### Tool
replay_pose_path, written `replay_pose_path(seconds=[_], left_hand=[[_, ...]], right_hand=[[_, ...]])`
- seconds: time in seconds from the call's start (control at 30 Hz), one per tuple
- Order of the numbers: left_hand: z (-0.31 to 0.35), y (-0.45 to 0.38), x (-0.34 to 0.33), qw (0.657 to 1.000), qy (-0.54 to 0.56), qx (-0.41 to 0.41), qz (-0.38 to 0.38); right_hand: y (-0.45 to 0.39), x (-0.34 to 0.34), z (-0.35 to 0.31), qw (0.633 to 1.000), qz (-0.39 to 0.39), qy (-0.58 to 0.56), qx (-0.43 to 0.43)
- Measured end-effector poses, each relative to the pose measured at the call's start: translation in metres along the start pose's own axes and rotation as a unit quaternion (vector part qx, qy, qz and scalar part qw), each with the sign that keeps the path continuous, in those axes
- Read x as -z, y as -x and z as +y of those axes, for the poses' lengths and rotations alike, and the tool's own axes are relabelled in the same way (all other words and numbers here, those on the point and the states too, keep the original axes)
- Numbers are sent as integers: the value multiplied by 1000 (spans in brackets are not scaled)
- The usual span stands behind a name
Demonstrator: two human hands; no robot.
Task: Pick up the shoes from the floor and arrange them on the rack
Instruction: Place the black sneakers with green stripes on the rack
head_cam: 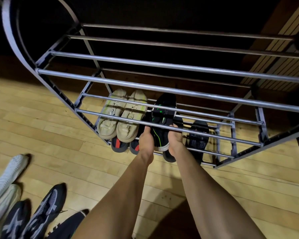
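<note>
Dim overall, dark bkgd, wide-angle bending at edges, blurred shoes (16, 204) bottom-left.

Fingertips of both hands were hidden behind the black-green shoe (162, 125) under the rack (162, 90) bars. Floor shoes (24, 213) left of the rack were blurred, cut off by the frame edge. Rack's right end was cropped.
</note>
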State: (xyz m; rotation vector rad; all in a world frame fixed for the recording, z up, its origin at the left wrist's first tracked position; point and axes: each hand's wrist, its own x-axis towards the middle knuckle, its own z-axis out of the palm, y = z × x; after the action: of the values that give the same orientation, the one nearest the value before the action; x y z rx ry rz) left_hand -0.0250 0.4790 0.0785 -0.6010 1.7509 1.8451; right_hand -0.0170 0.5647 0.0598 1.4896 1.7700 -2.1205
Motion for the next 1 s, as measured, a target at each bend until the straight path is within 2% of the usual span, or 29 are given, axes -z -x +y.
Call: replay_pose_path(seconds=[0.23,0.37,0.6,0.87,1.0], left_hand=[[3,-4,2,1000,23,15,0],[7,-1,1,1000,-6,8,17],[7,-1,9,999,-39,12,-10],[8,2,6,995,-90,-12,-37],[10,2,2,992,-113,-28,-42]], right_hand=[[-4,1,-1,1000,-2,-18,-9],[-8,9,-2,1000,-12,-21,-15],[-14,11,3,999,-37,28,7],[-33,20,9,997,-68,16,18],[-32,26,8,998,-55,-1,30]])
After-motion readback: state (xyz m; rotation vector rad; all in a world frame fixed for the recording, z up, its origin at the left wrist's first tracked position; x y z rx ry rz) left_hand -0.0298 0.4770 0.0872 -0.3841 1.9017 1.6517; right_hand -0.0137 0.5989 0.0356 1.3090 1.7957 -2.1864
